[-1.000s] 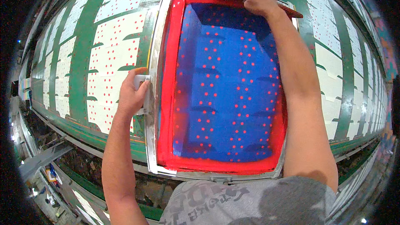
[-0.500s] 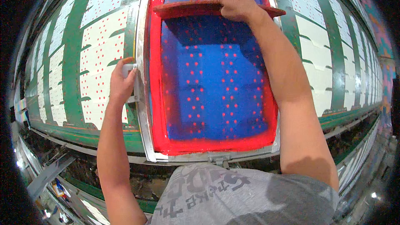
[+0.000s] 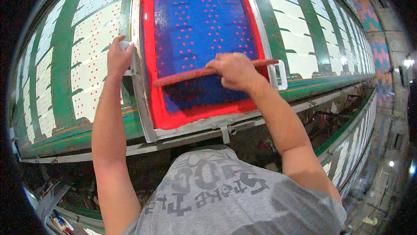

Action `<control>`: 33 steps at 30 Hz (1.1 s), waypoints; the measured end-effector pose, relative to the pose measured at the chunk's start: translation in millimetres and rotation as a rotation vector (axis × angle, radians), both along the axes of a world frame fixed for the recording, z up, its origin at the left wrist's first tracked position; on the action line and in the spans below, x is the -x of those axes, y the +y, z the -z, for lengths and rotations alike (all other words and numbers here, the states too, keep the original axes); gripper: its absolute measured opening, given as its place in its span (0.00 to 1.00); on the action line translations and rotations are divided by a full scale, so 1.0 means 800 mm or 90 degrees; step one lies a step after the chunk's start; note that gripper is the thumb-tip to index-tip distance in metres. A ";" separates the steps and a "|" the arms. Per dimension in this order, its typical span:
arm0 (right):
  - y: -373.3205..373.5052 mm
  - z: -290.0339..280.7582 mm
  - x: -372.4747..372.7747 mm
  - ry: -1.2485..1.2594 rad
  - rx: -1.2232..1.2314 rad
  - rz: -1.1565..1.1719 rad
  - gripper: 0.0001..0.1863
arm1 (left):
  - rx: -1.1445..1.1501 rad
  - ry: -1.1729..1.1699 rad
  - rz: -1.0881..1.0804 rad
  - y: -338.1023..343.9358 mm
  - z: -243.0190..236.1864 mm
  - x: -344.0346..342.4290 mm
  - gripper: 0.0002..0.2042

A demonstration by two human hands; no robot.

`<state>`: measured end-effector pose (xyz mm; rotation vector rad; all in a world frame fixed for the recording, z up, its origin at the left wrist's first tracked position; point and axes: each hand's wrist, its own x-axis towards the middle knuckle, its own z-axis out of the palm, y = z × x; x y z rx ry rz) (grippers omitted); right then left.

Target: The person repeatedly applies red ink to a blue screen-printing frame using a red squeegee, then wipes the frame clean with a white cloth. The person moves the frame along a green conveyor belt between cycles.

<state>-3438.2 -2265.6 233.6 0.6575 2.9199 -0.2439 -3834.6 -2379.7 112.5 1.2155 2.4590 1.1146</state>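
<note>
A screen-printing frame (image 3: 139, 83) with pale metal edges lies before me. Its blue mesh (image 3: 202, 22) carries rows of red dots, bordered by a wide band of red ink (image 3: 204, 118). My right hand (image 3: 236, 70) is closed around a long red squeegee (image 3: 184, 77), which spans the mesh near its close end, slightly slanted. At the frame's left side, my left hand (image 3: 117, 60) is wrapped round a white handle (image 3: 126, 45). Another white handle (image 3: 282, 75) projects from the right side, untouched.
The frame rests on a long green table (image 3: 61, 120). White cut pieces with red dots (image 3: 93, 56) lie left of it; plain pale pieces (image 3: 299, 39) run along the right. A metal rail (image 3: 191, 137) and a small bracket (image 3: 225, 133) border the near edge.
My right hand has drawn the squeegee from the far end of the mesh to the near end. My left hand stays on the handle. The whole view has shifted.
</note>
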 end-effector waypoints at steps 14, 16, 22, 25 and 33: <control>-0.143 -0.004 -0.083 0.061 -0.078 -0.041 0.14 | -0.025 -0.028 -0.180 -0.044 0.016 -0.070 0.23; -0.134 -0.010 -0.083 0.073 -0.036 -0.031 0.12 | -0.055 -0.028 -0.234 -0.049 0.022 -0.091 0.22; -0.156 0.005 -0.104 0.063 -0.081 -0.049 0.13 | -0.092 -0.014 -0.309 -0.047 0.031 -0.110 0.25; -0.159 0.020 -0.133 0.146 -0.020 -0.090 0.18 | -0.065 0.004 -0.312 -0.049 0.034 -0.106 0.26; -0.125 0.030 -0.214 0.237 0.213 -0.185 0.29 | -0.050 0.027 -0.385 -0.044 0.031 -0.108 0.26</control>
